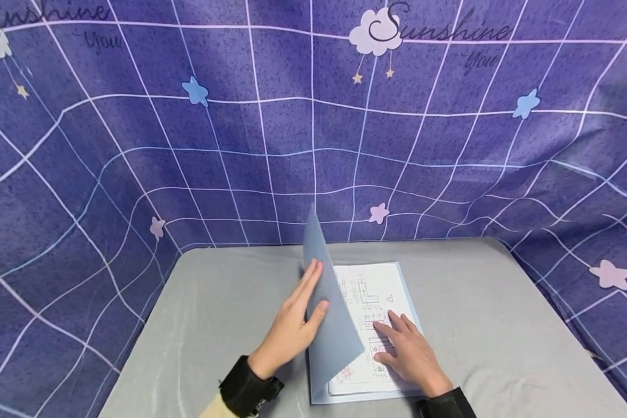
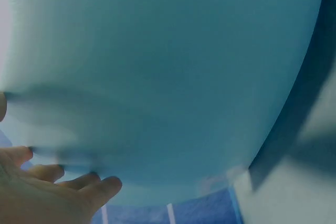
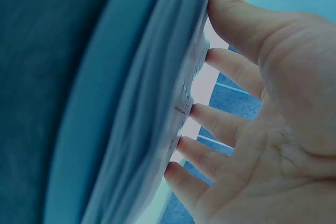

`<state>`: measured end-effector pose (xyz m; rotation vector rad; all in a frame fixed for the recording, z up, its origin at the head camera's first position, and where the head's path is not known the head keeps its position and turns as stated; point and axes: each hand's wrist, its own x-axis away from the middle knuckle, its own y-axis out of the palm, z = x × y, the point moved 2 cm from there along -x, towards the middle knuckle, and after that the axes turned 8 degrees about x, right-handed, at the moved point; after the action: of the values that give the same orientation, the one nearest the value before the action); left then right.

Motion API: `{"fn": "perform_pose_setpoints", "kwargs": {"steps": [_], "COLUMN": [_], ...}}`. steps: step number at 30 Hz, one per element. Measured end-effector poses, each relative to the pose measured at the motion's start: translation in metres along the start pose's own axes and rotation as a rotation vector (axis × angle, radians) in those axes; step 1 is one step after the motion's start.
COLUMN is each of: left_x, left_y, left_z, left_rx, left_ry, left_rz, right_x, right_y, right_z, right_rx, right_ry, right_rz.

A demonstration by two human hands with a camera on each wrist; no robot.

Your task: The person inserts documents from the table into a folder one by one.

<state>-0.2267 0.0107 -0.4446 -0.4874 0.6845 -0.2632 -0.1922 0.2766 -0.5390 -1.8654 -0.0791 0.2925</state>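
Note:
A blue folder stands on the table with its front cover [image 1: 330,325] raised nearly upright. My left hand [image 1: 291,325] presses straight fingers against the outer face of that cover; the left wrist view shows the fingertips [image 2: 110,184] right at the blue surface. Inside the folder lies a stack of printed paper sheets [image 1: 363,278] with line drawings and some red marks. My right hand [image 1: 413,354] rests its spread fingertips on the top sheet. In the right wrist view those fingers [image 3: 220,121] touch the stack, whose layered edges [image 3: 142,98] show above the folder's back cover [image 3: 89,103].
A grey cloth covers the table [image 1: 230,296]. Behind and around it hangs a purple-blue curtain [image 1: 282,128] with a grid of lines, stars and clouds. Black bands [image 1: 248,386] circle both wrists.

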Motion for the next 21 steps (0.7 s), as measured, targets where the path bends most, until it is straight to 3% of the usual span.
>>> {"fn": "perform_pose_setpoints", "kwargs": {"steps": [3,8,17,21], "left_x": [-0.001,0.002,0.013,0.019], "left_y": [0.015,0.033,0.056,0.064], "left_z": [-0.008,-0.020,-0.035,-0.042], "left_rx": [0.005,-0.004,-0.064,-0.112], "left_ry": [-0.007,-0.038,-0.088,-0.082], "left_rz": [-0.023,-0.068,-0.149,-0.179], "right_x": [0.000,0.000,0.011,0.011], "right_y": [0.000,-0.009,-0.052,-0.071], "right_z": [0.002,0.018,0.070,0.080], "right_rx": [-0.051,-0.113,-0.192,-0.216], "right_ry": [-0.017,-0.004,0.130,0.165], "right_rz": [0.062,0.271,0.580,0.711]}}
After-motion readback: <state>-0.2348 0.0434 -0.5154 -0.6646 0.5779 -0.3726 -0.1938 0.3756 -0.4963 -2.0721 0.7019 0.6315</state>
